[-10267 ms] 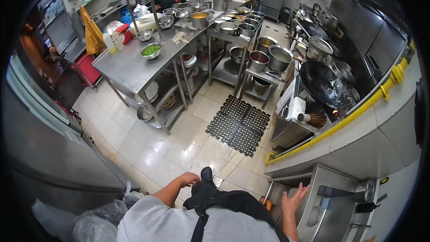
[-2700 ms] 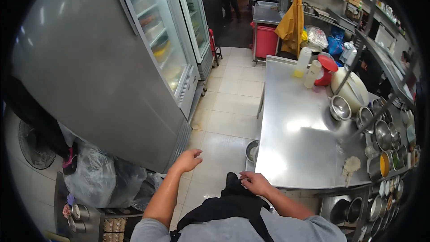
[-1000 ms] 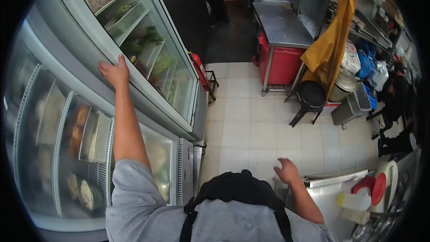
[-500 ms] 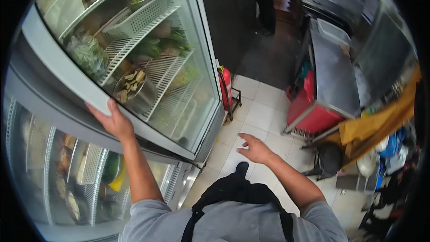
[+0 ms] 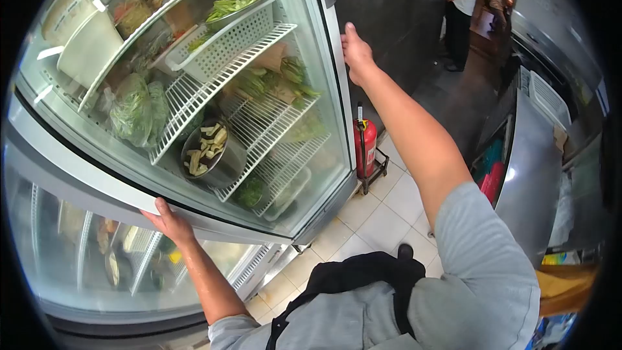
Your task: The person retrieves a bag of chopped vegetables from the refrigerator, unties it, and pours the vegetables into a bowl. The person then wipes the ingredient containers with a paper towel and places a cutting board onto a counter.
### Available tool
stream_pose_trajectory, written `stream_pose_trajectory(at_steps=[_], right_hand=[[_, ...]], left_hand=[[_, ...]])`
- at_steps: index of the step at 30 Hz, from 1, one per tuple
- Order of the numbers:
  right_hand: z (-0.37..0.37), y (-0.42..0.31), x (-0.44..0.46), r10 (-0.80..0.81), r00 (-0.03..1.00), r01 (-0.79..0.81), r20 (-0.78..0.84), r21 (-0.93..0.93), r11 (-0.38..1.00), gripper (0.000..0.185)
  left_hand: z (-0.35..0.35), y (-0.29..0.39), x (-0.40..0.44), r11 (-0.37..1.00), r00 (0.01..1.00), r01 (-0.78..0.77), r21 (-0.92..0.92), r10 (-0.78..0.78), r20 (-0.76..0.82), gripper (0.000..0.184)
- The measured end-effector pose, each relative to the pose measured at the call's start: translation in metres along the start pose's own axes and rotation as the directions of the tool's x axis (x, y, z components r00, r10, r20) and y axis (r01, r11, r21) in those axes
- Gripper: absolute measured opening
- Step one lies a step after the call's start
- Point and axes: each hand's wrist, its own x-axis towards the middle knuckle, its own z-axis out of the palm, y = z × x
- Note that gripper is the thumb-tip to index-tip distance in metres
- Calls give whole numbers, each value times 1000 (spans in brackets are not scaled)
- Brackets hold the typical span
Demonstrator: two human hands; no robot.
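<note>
A glass-fronted refrigerator door (image 5: 97, 162) with a pale frame takes up the left and middle of the view. My left hand (image 5: 170, 221) is closed around its lower edge, thumb on the front and fingers partly hidden. Beside the frame's right edge, my right hand (image 5: 357, 57) is raised with the thumb stretched out and no object seen in it. Behind the glass are a metal pot (image 5: 223, 162) of cut pale pieces, a white perforated basket (image 5: 227, 42), a plastic bag of greens (image 5: 133, 111) and a white tub (image 5: 91, 48).
A red fire extinguisher (image 5: 366, 149) stands on the tiled floor (image 5: 366, 233) right of the refrigerator. Farther right is a metal counter (image 5: 528, 181). A person in a white top (image 5: 461, 6) stands at the back. Another glass-fronted refrigerator section (image 5: 123, 259) lies lower left.
My right hand has risen from above the floor to the refrigerator's right edge. My left hand stays on the door edge, now lower in view. The refrigerator fills more of the view.
</note>
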Motion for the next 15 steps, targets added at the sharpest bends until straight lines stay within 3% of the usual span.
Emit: stream_pose_trajectory(at_steps=[1, 2, 3, 5, 6, 7, 9, 11, 13, 15], right_hand=[[3, -3, 12, 23, 1000, -24, -5, -108, 994, 78], [6, -3, 16, -69, 997, 74, 40, -147, 986, 85], [4, 21, 48, 105, 987, -98, 122, -61, 993, 94], [3, -4, 25, 146, 971, -137, 192, -57, 989, 104], [3, -1, 26, 158, 961, -149, 226, -58, 987, 104], [0, 7, 32, 183, 957, -161, 224, -111, 981, 104], [-7, -2, 28, 193, 967, -139, 168, -292, 946, 103], [-24, -9, 13, 31, 980, 19, 198, -245, 969, 93], [-58, -25, -13, 2, 954, 68, 299, -224, 972, 89], [-82, -21, -31, -166, 937, 229, 307, -181, 957, 75]], left_hand=[[-4, 0, 0, 998, 1000, 26, 55, -25, -14, 58], [-12, -7, 4, 995, 999, 45, 93, -46, 14, 58], [-18, 0, 4, 981, 991, 106, 160, -119, 69, 67], [-6, 35, -1, 862, 995, 78, 501, -100, 17, 76], [5, 54, -13, 728, 993, 121, 675, -99, -71, 81], [28, 80, -32, 821, 995, 52, 569, 4, -96, 81], [54, 126, -70, 726, 989, 16, 687, 87, -116, 84], [85, 160, -108, 799, 989, 0, 601, 87, -115, 86], [113, 192, -140, 774, 997, 72, 629, -35, -71, 86], [136, 219, -156, 754, 994, 96, 650, -103, -27, 84]])
